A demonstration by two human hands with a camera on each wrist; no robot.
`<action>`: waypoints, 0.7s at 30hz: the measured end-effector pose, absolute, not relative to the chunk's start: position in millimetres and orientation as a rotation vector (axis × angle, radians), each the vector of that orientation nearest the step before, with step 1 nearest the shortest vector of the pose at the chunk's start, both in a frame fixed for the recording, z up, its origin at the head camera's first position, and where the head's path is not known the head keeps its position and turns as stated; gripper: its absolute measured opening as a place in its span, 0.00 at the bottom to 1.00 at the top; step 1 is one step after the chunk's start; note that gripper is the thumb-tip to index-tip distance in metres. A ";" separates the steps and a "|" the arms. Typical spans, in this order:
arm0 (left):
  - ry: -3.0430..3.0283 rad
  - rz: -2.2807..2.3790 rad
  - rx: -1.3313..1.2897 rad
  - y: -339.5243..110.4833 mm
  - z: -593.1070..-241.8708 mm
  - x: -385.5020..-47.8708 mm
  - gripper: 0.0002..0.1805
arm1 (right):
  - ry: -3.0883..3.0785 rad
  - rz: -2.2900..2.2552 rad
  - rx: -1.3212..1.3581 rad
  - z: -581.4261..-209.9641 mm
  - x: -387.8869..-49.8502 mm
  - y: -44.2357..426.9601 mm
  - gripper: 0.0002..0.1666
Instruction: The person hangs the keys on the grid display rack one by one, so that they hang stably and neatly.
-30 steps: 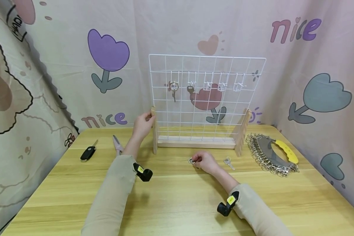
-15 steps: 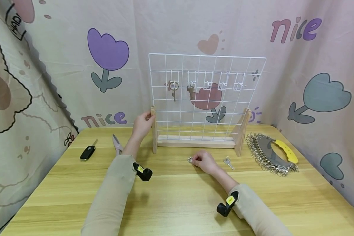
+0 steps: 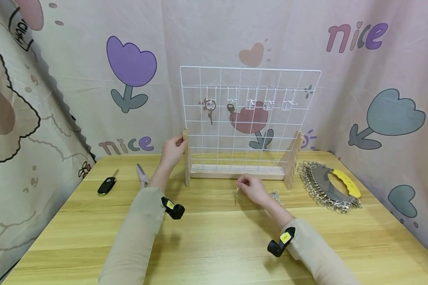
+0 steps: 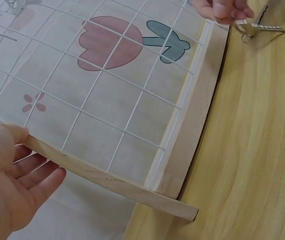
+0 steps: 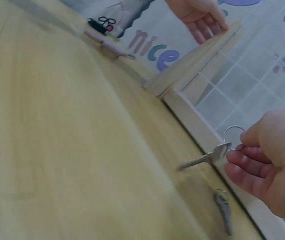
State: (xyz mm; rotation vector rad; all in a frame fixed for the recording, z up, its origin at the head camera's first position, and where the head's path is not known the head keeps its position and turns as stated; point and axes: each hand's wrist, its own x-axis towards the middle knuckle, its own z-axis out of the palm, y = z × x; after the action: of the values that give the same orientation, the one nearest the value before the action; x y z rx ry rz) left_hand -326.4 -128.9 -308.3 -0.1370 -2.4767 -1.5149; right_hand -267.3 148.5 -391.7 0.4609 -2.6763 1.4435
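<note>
Two bare hands are at work at the rack (image 3: 237, 173). The left hand (image 3: 172, 151) holds its wooden post (image 3: 186, 158), thumb on one face and the other fingers bent loosely behind. The right hand (image 3: 253, 189) has its thumb and fingers closed in a pinch on a thin metal ring (image 5: 231, 129), and a silver key (image 5: 207, 159) hangs from it over the counter (image 3: 207, 245), just in front of the rack's base and well apart from the left hand. Its remaining fingers are curled (the right wrist view shows this best). A second key (image 3: 277, 196), with its own ring, lies flat on the counter near the right wrist. Higher up, white hooks (image 3: 269, 103) line the wire grid, and the two leftmost carry keys (image 3: 210, 114). Scissors (image 3: 142, 176) lie beside the left forearm, with a black car key (image 3: 107, 185) farther left.
</note>
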 end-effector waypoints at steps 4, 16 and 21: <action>-2.471 -1.521 -0.138 -128.8 -308.5 -327.0 0.25 | -2.650 1.521 0.435 -380.7 -267.2 152.9 0.03; -2.373 -1.544 -0.107 -124.5 -299.4 -327.9 0.27 | -2.639 1.339 0.437 -353.4 -272.8 165.1 0.03; -2.356 -1.552 -0.102 -123.2 -294.1 -327.2 0.25 | -2.621 1.362 0.451 -335.9 -273.2 171.0 0.04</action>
State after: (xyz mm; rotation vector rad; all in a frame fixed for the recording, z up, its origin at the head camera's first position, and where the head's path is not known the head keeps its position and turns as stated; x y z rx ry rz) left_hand -327.2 -123.2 -294.1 -0.1015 -2.3556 -1.5521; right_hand -273.2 171.0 -335.9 0.4509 -2.6210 1.3621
